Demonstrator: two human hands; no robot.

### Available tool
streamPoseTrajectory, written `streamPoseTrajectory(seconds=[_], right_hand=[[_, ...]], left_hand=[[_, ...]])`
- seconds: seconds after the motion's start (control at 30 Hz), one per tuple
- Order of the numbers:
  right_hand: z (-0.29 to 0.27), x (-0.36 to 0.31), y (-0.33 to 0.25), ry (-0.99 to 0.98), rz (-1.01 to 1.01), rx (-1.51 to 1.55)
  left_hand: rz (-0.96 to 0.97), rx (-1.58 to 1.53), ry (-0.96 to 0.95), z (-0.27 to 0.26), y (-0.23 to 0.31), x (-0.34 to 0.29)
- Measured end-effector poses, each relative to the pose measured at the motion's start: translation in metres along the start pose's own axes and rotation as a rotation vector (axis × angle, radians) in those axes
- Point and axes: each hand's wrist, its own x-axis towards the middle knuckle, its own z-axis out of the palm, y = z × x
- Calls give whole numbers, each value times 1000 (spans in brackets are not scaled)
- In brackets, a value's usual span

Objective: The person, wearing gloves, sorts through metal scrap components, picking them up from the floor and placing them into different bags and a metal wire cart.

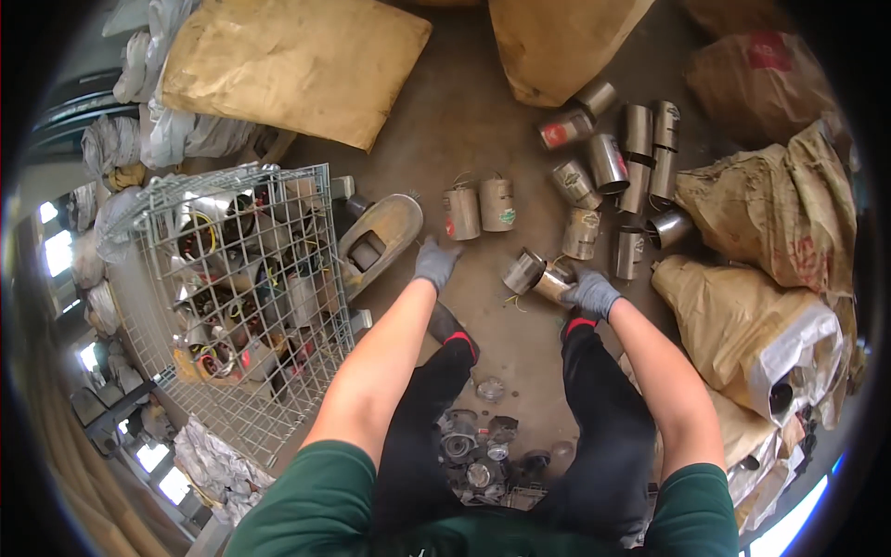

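Note:
My left hand [435, 264], in a grey glove, hovers with fingers apart and nothing in it. Just beyond it two metal cylinders stand side by side: one with a red mark [461, 214] and one with a green mark [497, 205]. Thin wires show at their tops. My right hand [593, 292], gloved too, has its fingers closed around the near end of a shiny metal cylinder [554, 283]. Touching that one on the left is another cylinder [524, 271], tilted, with thin yellowish wires by it. A labelled cylinder [582, 233] is just beyond.
A wire mesh cage [329, 232] at left holds several cylinders with coloured wires. Beside it lies a worn metal piece [385, 239] with a square hole. Several cylinders [637, 130] lie at right, near brown sacks [715, 302]. Small metal parts [478, 455] lie between my legs.

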Motion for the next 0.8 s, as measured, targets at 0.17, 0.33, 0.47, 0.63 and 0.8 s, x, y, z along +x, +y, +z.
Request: streamPoseTrajectory(seconds=[0.17,0.33,0.47,0.63,0.8], right_hand=[[-12,142,-44,58,-43,302],[-14,262,-66,286,-69,275],[-4,281,-83,319,-124,300],[-13,254,-96,185,-447,335],[-42,213,-88,465,-840,19]], left_hand=[[-106,-143,34,46,12,100],[-78,-313,134,83,15,149],[-76,-335,33,60,22,141],[208,-581,161,39,27,141],[517,-655,217,47,44,136]])
